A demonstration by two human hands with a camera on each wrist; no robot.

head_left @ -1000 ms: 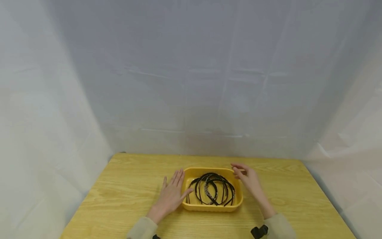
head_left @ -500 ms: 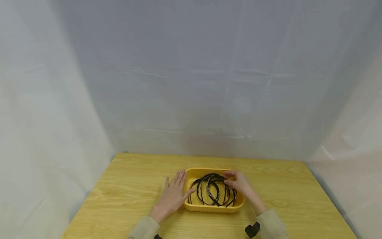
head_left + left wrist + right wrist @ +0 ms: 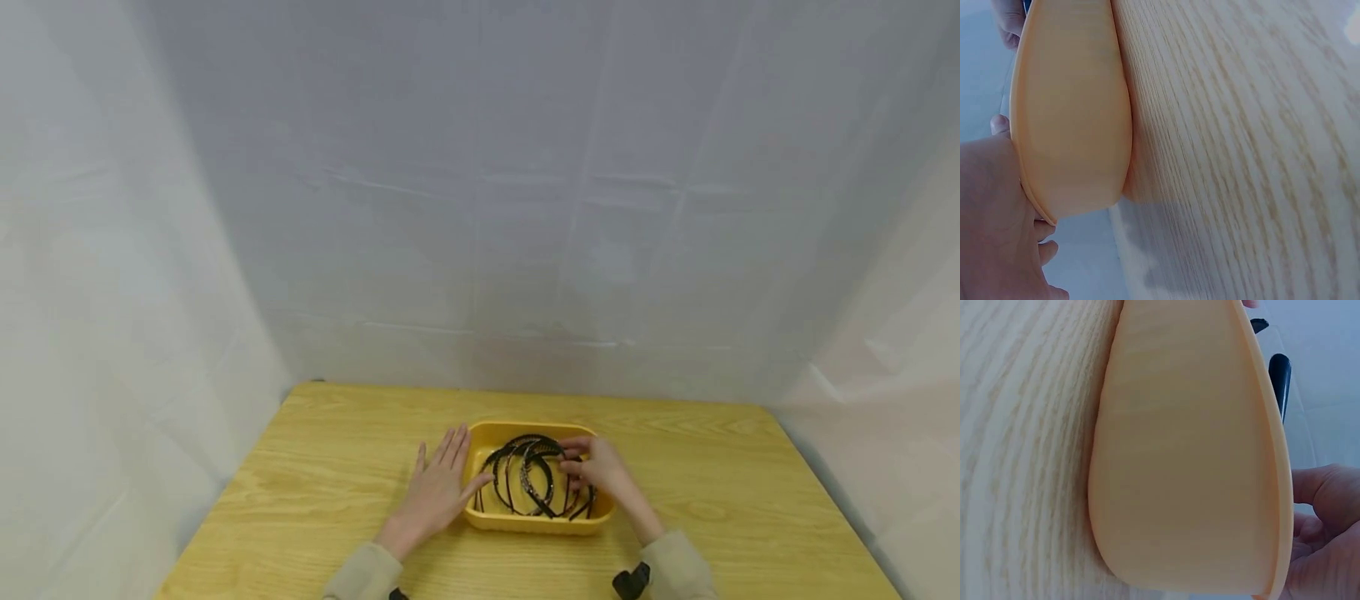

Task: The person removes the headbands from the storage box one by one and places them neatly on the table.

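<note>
Yellow tray (image 3: 536,523) at lower centre of head view, on wooden desk (image 3: 315,483). Black headbands (image 3: 528,479) piled inside tray. Left hand (image 3: 437,492) flat on desk, fingers straight, thumb touching tray's left rim; grasps nothing. Right hand (image 3: 600,471) over tray's right side, fingers curled onto headbands; firm pinch or mere touch, cannot tell. Wrist views: tray's outer wall (image 3: 1069,119) close up on desk grain, black headband tip (image 3: 1280,378) above rim. White sheet (image 3: 480,183) behind desk.

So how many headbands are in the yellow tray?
About 4 black headbands, all overlapping in the yellow tray; the right hand covers part of the pile, so another may be hidden.
</note>
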